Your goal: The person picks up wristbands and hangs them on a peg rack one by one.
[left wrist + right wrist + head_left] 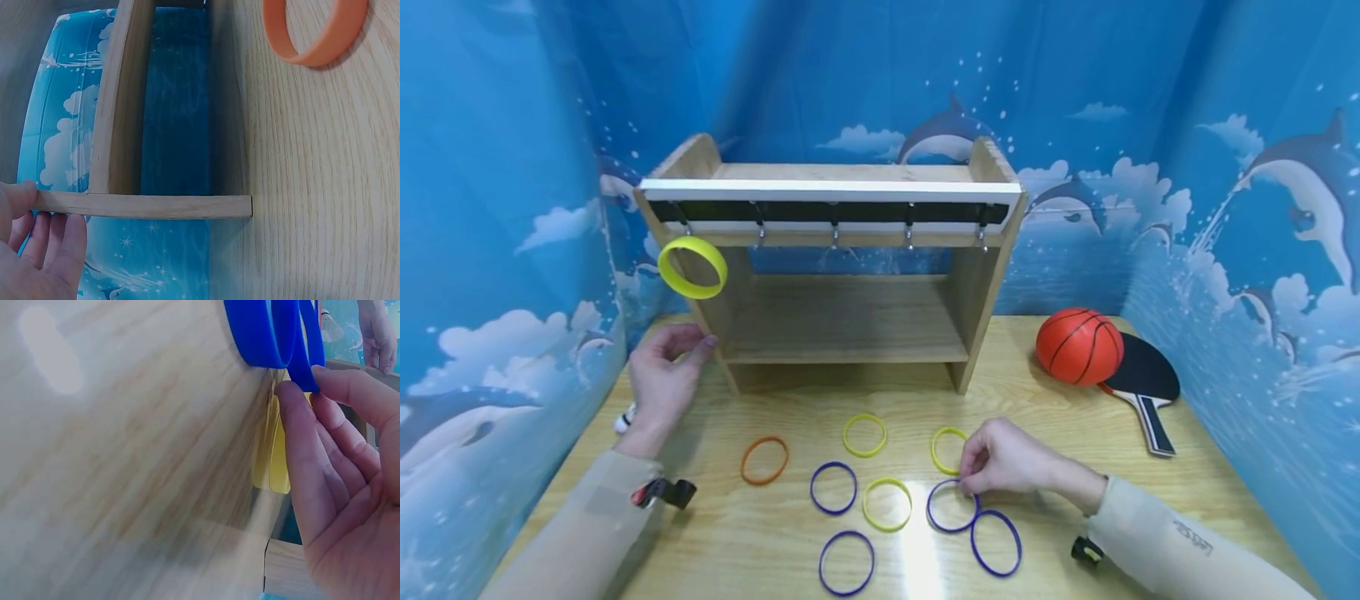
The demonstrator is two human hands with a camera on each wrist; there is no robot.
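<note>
My left hand [662,375] grips the left side panel [169,205] of a wooden rack, thumb on one face and fingers on the other in the left wrist view. Above that hand, a yellow wristband [718,260] hangs from the leftmost hook. Down on the table, my right hand [1007,458] pinches the edge of a blue wristband [934,521] between thumb and index finger. A second blue wristband [1017,546] lies right beside it, and a yellow wristband [936,458] sits just behind the right hand, partly covered by it.
Across the table lie an orange wristband [745,468], two more yellow wristbands [867,454] and two more blue wristbands [872,554]. A red ball [1078,346] rests by a table tennis bat [1150,375] at right. A shuttlecock [623,419] is behind my left wrist. Metal hooks [835,233] line the rack.
</note>
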